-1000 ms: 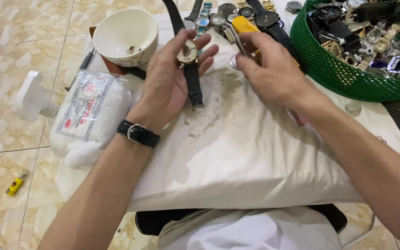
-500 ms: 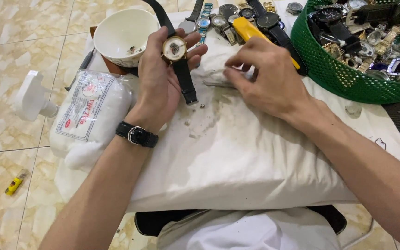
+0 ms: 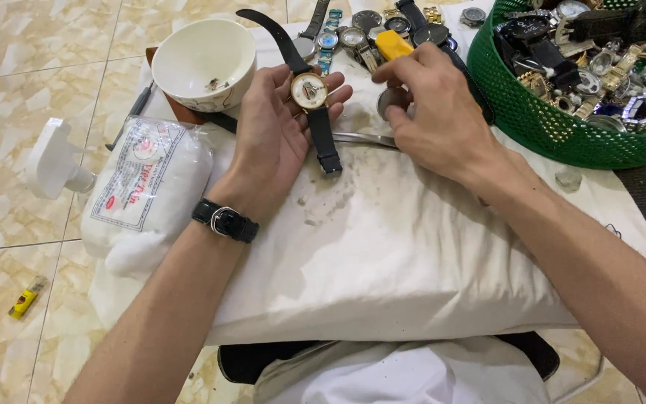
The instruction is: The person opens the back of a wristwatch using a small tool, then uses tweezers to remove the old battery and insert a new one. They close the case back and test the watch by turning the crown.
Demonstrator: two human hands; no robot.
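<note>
Left hand (image 3: pixel 278 135) lay palm-up at upper centre, fingers loosely spread, cradling a gold-cased watch (image 3: pixel 309 91) with a black strap. Right hand (image 3: pixel 431 105) just right of it – fingertips pinched on a round metal disc (image 3: pixel 389 105) on the white cushion (image 3: pixel 383 254), beside the green basket (image 3: pixel 532 112).

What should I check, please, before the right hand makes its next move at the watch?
1. Watch rests face up in left hand: ok.
2. Grip of left hand on it is firm: not ok, it lies on open fingers.
3. Right hand touches round metal disc: ok.
4. Thin metal tool lies near on white cushion: ok.
5. White bowl upright: ok.
6. Watch back closed: cannot tell.
</note>
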